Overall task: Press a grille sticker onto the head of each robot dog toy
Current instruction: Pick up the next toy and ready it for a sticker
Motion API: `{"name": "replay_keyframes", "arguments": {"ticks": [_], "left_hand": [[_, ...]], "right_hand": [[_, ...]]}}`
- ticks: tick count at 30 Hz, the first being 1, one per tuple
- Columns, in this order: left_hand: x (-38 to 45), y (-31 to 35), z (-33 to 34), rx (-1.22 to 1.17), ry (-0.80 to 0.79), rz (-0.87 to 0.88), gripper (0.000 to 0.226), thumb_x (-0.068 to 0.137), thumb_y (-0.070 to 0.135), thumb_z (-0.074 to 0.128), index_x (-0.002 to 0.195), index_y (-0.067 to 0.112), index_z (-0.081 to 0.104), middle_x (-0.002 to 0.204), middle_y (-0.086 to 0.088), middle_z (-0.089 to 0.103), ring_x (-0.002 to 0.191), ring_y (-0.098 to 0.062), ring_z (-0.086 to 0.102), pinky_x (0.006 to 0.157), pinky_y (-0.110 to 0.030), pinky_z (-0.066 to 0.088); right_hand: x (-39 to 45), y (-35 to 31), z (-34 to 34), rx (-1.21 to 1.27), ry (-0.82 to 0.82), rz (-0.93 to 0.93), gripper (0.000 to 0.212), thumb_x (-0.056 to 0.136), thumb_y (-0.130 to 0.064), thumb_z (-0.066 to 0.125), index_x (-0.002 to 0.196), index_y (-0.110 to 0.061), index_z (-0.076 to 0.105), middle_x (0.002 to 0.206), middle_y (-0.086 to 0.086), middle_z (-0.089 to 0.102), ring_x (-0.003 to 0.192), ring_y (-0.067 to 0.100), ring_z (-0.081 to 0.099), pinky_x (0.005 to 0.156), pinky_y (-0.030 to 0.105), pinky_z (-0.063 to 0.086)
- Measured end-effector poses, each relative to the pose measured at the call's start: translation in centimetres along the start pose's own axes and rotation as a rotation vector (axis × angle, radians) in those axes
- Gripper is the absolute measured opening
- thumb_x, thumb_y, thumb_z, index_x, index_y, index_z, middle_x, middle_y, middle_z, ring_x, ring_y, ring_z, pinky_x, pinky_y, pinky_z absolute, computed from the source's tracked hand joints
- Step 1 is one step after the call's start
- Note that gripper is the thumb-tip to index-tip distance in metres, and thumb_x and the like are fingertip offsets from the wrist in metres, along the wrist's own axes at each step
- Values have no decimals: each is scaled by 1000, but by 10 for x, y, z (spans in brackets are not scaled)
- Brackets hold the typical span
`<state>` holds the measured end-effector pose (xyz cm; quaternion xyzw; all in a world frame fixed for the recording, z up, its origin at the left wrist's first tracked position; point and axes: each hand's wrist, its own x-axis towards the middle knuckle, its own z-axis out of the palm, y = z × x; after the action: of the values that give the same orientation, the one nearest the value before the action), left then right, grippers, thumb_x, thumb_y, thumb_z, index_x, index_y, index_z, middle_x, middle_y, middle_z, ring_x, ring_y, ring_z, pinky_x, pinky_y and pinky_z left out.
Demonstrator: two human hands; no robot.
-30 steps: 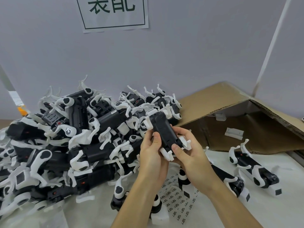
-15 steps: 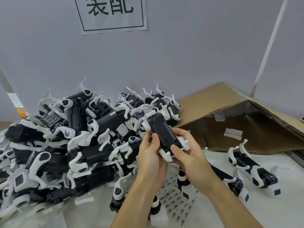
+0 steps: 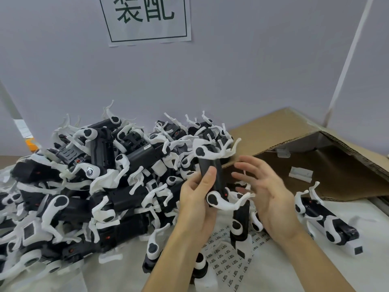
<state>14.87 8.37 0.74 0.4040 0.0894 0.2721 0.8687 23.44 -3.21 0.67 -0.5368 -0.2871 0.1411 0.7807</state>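
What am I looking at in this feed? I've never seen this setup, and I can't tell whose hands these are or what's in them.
There is no machine here. The single view comes from a camera worn on a person's head, looking forward and down at their own two bare hands. The left hand grips one black-and-white robot dog toy, its fingers curled round the body. The right hand is open beside the toy and holds nothing. To the left a big pile of toys lies on the white-covered table. A sticker sheet lies below the hands, another toy lies to the right, and an open cardboard box stands behind.
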Motion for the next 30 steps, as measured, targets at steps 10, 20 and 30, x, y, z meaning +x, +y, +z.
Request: {"name": "replay_keyframes", "arguments": {"ticks": [10, 20, 30], "left_hand": [[2, 27, -20, 11, -20, 27, 40, 62, 31, 84, 88, 9, 62, 67, -6, 66, 54, -10, 63, 50, -22, 53], [6, 34, -41, 526, -17, 97, 17, 79, 39, 76, 70, 25, 74, 76, -5, 70, 62, -17, 64, 54, -23, 51], [12, 31, -45, 576, -32, 95, 23, 76, 50, 75, 69, 28, 71, 73, 1, 67, 65, -12, 62, 61, -26, 49]], "right_hand": [[0, 9, -14, -619, 114, -143, 42, 93, 6, 51, 95, -30, 72, 82, -8, 71, 83, 9, 66, 70, 24, 54], [-5, 15, 19, -911, -154, -181, 36, 95, 0, 47, 103, -19, 76, 91, -19, 68, 96, -14, 59, 74, 1, 43], [-26, -14, 22, -990, -213, -198, 27, 74, -6, 42, 53, -4, 59, 45, 3, 52, 41, 14, 42, 41, 16, 32]]}}
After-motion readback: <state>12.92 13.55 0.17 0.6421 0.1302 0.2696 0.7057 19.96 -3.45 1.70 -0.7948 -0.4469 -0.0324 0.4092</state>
